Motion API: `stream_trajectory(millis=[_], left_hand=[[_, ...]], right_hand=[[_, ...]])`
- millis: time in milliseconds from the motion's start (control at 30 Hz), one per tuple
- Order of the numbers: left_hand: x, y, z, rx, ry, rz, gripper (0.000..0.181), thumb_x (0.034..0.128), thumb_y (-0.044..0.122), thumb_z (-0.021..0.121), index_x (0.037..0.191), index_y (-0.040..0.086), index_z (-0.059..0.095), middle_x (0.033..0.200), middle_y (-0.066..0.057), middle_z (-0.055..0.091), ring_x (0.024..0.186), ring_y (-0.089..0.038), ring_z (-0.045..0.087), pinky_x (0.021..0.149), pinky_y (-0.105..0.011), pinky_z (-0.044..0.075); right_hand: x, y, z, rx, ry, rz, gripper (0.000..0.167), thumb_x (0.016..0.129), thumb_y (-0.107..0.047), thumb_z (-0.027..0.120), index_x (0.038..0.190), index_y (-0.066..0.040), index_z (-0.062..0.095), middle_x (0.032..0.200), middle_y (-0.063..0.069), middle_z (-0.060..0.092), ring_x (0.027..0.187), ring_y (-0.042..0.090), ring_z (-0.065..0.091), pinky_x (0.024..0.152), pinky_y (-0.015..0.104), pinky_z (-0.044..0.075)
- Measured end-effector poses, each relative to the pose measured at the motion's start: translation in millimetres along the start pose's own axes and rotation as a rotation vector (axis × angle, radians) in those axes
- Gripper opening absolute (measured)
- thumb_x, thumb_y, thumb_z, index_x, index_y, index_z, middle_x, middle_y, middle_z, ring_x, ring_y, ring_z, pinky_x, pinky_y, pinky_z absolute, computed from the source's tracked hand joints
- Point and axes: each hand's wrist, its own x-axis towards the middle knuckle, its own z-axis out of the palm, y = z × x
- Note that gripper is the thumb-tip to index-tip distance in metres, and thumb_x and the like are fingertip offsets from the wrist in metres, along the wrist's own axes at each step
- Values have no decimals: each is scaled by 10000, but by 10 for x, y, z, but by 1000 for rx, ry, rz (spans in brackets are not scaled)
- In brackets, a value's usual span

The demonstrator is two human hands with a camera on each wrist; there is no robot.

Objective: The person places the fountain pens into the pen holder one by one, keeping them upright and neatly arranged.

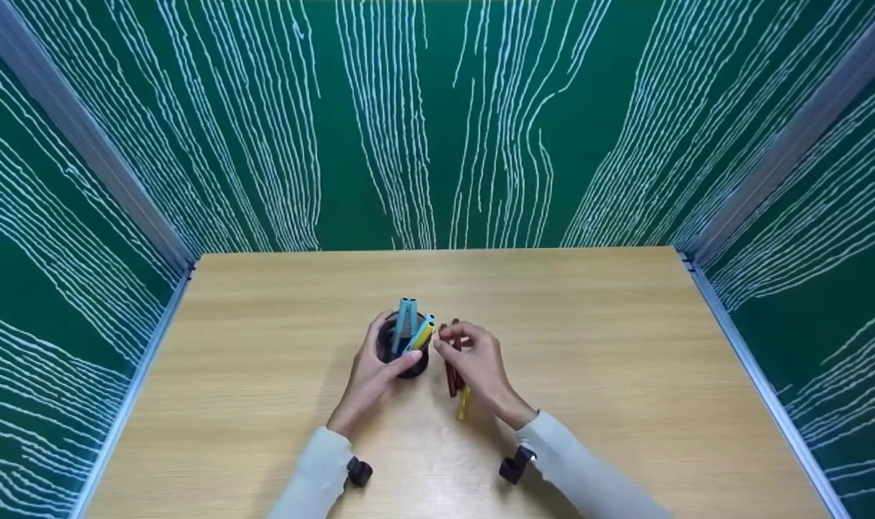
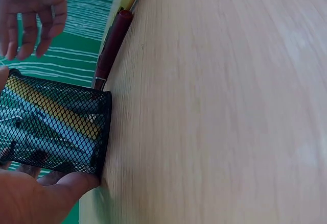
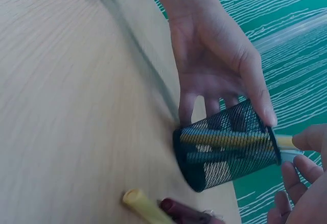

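Between the curled fingers of the left hand [image 1: 371, 367] stands a round black mesh cup [image 3: 230, 157]; the right hand [image 1: 477, 357], loosely bent, looks empty; only wrist views show a slim yellow pen [image 3: 219, 139] through mesh.

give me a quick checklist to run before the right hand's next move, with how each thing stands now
1. Black mesh pen cup upright on the table: ok.
2. Left hand steadying it: ok, fingers and thumb are around its side.
3. Light blue pens and inner yellow pen in the cup: ok, their ends show above the rim.
4. Right hand free: ok, no pen shows in its grip.
5. Table cleared of pens: not ok, dark red pens and a loose yellow pen lie there.
6. Exact count of dark red pens: cannot tell, the right hand partly covers them.
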Motion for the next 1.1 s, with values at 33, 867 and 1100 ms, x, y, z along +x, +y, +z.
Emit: stream_trajectory(millis=[33, 867, 1100], left_hand=[[-2, 4, 2, -2, 0, 0, 900, 933, 218, 898, 1683, 190, 403, 1653, -100, 510, 1505, -334, 478, 1283, -556, 303], [-12, -20, -12, 12, -6, -7, 909, 939, 255, 891, 1695, 236, 386, 1663, -116, 497, 1499, -378, 478, 1272, -613, 302], [-17, 7, -19, 11, -5, -13, 909, 935, 271, 895, 1692, 262, 391, 1659, -90, 507, 1500, -363, 476, 1271, -611, 299]], right_hand=[[-11, 20, -18, -5, 4, 4, 99, 935, -84, 856, 1024, -56, 821, 1009, 29, 793, 964, 213, 672, 895, 386, 540], [-187, 522, -341, 25, 25, 132, 117, 933, -14, 842, 1028, 14, 778, 995, 94, 789, 908, 304, 765, 822, 255, 608], [-196, 618, -356, -3, 20, 93, 83, 920, 32, 833, 973, 11, 773, 971, 108, 788, 901, 268, 753, 828, 249, 603]])
